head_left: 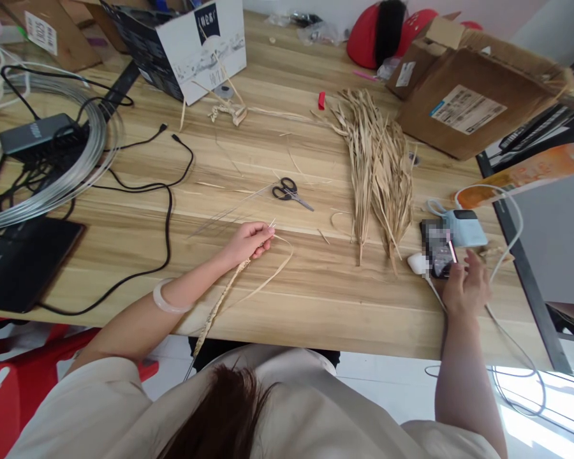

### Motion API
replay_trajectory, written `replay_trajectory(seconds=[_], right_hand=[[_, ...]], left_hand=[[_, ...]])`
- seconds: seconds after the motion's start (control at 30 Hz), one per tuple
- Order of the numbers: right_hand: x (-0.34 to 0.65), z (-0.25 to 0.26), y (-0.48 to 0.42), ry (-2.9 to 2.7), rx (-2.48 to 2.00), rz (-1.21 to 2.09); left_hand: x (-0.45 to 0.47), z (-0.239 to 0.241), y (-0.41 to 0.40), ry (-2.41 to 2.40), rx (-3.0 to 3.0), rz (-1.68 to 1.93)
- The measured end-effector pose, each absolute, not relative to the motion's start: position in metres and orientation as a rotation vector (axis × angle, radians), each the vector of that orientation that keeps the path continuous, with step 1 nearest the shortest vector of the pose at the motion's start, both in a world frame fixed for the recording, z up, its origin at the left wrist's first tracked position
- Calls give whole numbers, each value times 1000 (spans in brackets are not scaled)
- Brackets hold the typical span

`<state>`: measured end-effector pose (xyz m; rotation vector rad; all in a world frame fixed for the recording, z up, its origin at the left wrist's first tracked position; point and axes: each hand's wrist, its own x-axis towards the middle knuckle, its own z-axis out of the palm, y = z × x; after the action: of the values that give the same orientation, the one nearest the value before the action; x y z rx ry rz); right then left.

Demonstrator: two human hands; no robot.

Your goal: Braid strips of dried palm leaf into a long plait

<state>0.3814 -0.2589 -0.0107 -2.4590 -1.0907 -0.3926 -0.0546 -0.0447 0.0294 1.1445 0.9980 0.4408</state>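
My left hand (249,242) rests on the wooden table (316,299) with its fingers pinched on a braided straw strand (220,306). The braid runs back toward my body and over the table's near edge. Loose flat straw strips curl out from the pinch. My right hand (466,287) lies by a phone (437,248) at the right, its fingers touching the phone's lower edge. A pile of dried straw leaves (377,166) lies between the two hands. Black scissors (291,192) sit just beyond my left hand.
A white cable (507,210) and a pale blue power bank (466,226) lie by the phone. Cardboard boxes (469,95) stand at the back right and a printed box (191,44) at the back. Coiled wire (76,159), black cables and a dark tablet (23,261) fill the left.
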Motion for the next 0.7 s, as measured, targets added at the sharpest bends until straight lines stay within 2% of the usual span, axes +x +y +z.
replay_trajectory(seconds=[0.17,0.4,0.53,0.63,0.7], right_hand=[[359,0,-266,-1231,-2141,-770],[253,12,-256,-1760,-1851,-509],[267,9,-249,-1592,-2062,-493],[319,13,-239,-1390,-2245,-425],[359,20,-223,-1269,-2352,-494]], left_hand=[[-54,30,-45,1000,1141,446],[-54,30,-45,1012,1148,450],[-54,27,-46,995,1163,460],[-54,27,-47,993,1161,462],[-54,27,-47,991,1157,457]])
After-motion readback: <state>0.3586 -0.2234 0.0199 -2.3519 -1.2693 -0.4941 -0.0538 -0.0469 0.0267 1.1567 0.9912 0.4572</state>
